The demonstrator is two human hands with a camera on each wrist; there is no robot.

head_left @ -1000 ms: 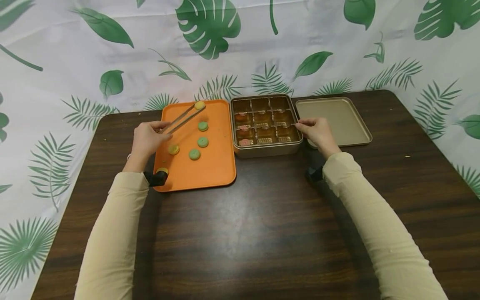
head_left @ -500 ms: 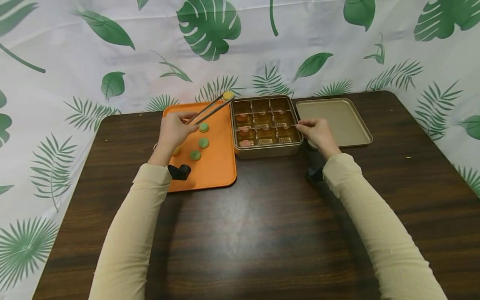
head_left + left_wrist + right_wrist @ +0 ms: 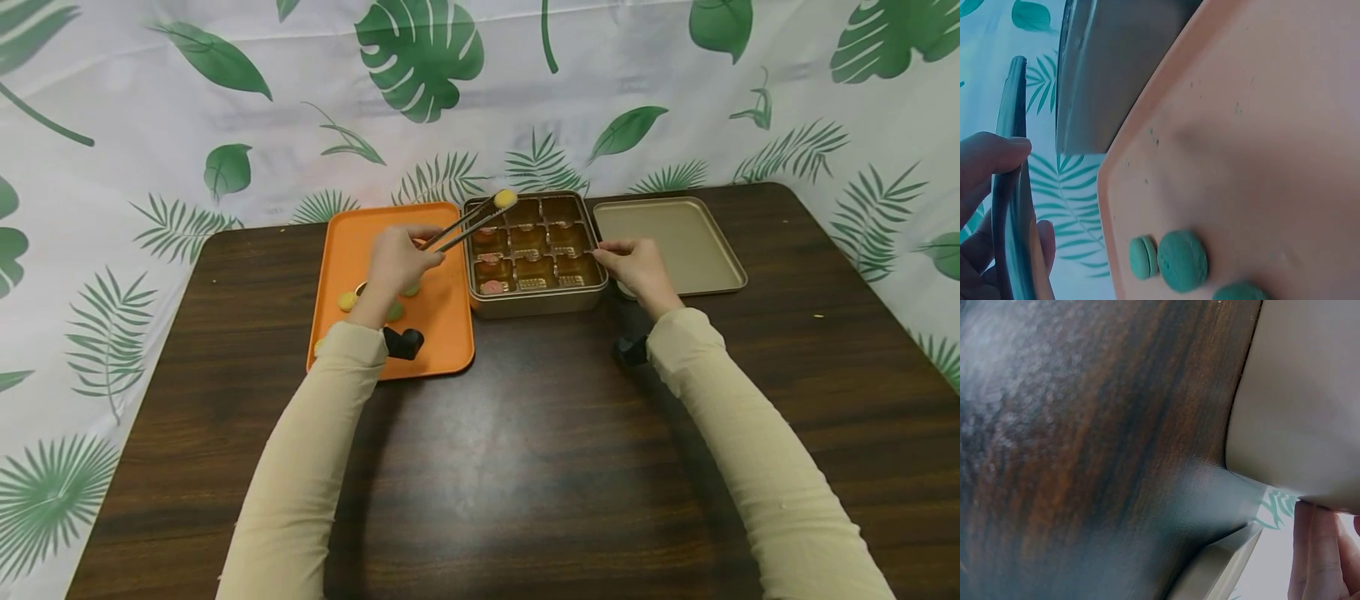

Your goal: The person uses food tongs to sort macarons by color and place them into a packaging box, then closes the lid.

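Note:
My left hand holds metal tongs, which also show in the left wrist view as tongs between thumb and fingers. A yellow macaron sits between the tong tips, over the back left compartment of a gold tin box. That box has a divided insert, with pink macarons in its left column. My right hand pinches the box's right rim; in the right wrist view its fingers lie against the box wall.
Left of the box lies an orange tray bearing green macarons and yellow macarons, partly hidden by my left arm. A flat gold lid lies to the box's right. A leaf-patterned cloth hangs behind the dark table.
My left hand has carried the tongs and yellow macaron rightward from the back of the orange tray to over the box. My right hand has stayed on the rim.

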